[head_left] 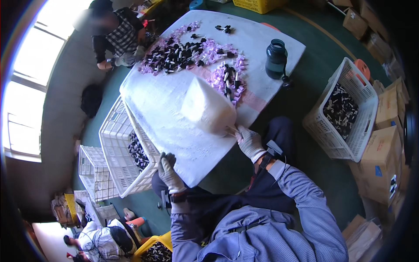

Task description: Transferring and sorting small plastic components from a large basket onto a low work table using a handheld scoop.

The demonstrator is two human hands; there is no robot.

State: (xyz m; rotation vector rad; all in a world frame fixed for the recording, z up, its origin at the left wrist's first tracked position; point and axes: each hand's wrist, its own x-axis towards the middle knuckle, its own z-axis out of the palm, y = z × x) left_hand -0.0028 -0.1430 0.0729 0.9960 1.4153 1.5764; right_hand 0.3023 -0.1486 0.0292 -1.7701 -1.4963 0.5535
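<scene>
My right hand (250, 143), in a pale work glove, is closed at the table's near right edge. It grips the near end of a white, rounded thing (206, 107), which is smeared by motion and could be a plastic bag. That thing reaches over the white-covered table (161, 118) toward a pile of small black, white and lilac pieces (174, 56). My left hand (169, 174), gloved too, is at the table's near left edge beside a white crate (114, 150). Its fingers are stretched out, with nothing visible in them.
A dark bottle (275, 59) stands on the table's right side. On the floor at right, a white crate (312, 124) of black and white pieces stands near cardboard boxes (379, 161). A co-worker (118, 35) is at the table's far left; another person (107, 240) is at lower left.
</scene>
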